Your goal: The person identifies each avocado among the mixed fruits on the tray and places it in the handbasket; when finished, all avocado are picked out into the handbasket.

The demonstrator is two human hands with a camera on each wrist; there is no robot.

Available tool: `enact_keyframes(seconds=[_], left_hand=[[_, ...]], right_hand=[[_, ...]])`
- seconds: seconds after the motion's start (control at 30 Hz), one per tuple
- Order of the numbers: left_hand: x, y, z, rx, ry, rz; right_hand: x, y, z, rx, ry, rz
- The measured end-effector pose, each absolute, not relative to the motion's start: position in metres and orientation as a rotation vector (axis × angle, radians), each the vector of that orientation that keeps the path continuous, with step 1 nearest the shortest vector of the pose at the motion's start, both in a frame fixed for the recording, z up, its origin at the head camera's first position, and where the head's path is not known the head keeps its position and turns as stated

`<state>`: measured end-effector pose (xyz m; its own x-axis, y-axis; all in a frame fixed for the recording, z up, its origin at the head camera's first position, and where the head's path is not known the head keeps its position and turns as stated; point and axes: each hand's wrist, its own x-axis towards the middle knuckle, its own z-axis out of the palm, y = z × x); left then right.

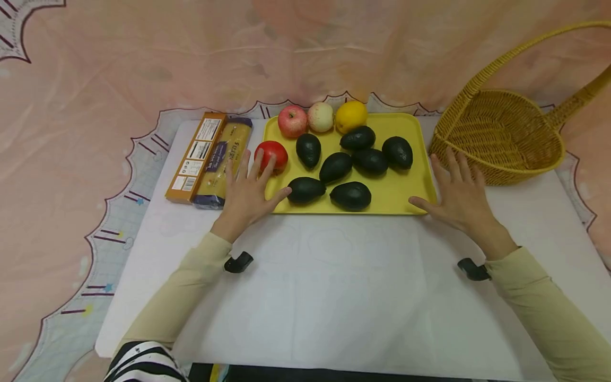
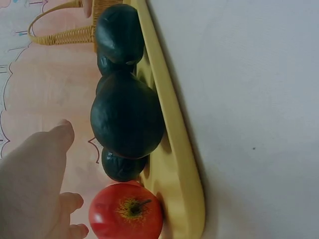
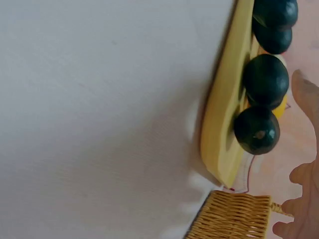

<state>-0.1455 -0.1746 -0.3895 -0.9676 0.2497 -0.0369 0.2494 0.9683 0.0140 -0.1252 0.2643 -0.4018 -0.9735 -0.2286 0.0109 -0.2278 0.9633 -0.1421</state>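
On a yellow tray [image 1: 406,204] lie several dark green avocados [image 1: 350,196]. A red apple [image 1: 274,153] sits at the tray's left side, its stem showing in the left wrist view. My left hand [image 1: 248,196] is spread with straight fingers over the tray's left edge, beside the red apple; the thumb points at the nearest avocado [image 1: 306,190]. My right hand [image 1: 460,199] is likewise spread, at the tray's right end, its fingertips in front of the wicker basket [image 1: 501,132]. Neither hand holds anything.
Along the tray's back are a pinkish apple [image 1: 293,121], a pale round fruit [image 1: 321,117] and a yellow fruit [image 1: 351,116]. Left of the tray lie an orange box [image 1: 197,158] and a yellow packet [image 1: 224,159]. The tall-handled basket stands at the right on the white table [image 1: 334,292].
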Motion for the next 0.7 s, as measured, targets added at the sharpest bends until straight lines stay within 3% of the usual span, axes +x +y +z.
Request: enact_keyframes(seconds=[0.7], left_hand=[[-0.1356,-0.1818,-0.3980,0.360,3.101,-0.019]], right_hand=[[-0.1242,0.2601,-0.3993,-0.355,3.068,-0.224]])
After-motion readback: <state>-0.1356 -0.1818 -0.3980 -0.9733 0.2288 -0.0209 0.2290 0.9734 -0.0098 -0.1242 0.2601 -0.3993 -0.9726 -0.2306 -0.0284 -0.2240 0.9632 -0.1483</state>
